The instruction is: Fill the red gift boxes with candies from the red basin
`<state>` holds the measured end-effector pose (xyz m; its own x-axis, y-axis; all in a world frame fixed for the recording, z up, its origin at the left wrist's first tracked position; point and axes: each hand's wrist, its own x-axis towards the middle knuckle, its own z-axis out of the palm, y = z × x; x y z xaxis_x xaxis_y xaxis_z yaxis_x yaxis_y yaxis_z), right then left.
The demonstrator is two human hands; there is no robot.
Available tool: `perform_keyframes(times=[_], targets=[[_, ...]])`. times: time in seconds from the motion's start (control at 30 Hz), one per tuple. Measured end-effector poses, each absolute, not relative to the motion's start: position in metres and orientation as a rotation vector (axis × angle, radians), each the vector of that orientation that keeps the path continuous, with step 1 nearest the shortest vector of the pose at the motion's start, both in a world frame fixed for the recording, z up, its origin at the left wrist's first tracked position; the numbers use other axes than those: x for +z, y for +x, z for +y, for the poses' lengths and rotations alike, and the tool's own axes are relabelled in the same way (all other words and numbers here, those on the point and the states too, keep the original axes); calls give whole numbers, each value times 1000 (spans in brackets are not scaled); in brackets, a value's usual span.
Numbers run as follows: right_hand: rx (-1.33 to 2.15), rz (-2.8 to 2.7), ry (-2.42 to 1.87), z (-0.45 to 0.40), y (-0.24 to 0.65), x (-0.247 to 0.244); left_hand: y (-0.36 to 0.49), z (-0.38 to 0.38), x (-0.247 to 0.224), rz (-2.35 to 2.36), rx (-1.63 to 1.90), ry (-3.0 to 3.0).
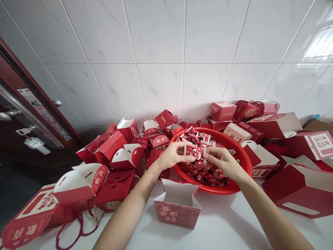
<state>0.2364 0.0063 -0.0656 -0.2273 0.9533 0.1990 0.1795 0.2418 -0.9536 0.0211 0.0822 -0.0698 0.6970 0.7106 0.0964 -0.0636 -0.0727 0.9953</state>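
Over a red plastic basin [246, 156], my left hand [173, 155] and my right hand [220, 158] hold one wrapped candy [195, 153] between them. The wrapper is red with a white round patch and printed characters. Thumb and fingers of my left hand pinch its left end, and those of my right hand pinch its right end. Below them the basin holds a heap of similar red wrapped candies [215, 175]. In front of the basin stands an open red gift box [177, 213], white inside, its top unfolded. What lies at its bottom is hidden.
Many red gift boxes crowd both sides, some open [122, 156], one large one [299, 191] at the right. A corded box [78, 187] lies left. Behind stands a tiled wall [161, 80]; a door with keys [36, 144] is at far left.
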Motion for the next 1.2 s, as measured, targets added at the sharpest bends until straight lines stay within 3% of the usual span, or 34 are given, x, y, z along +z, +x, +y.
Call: perform_keyframes(times=[0.6, 1.2], targets=[[967, -1590, -1056, 2, 235, -63, 26, 73, -65, 602, 851, 1877], [843, -1636, -1082, 3, 232, -65, 29, 70, -67, 642, 853, 1753]])
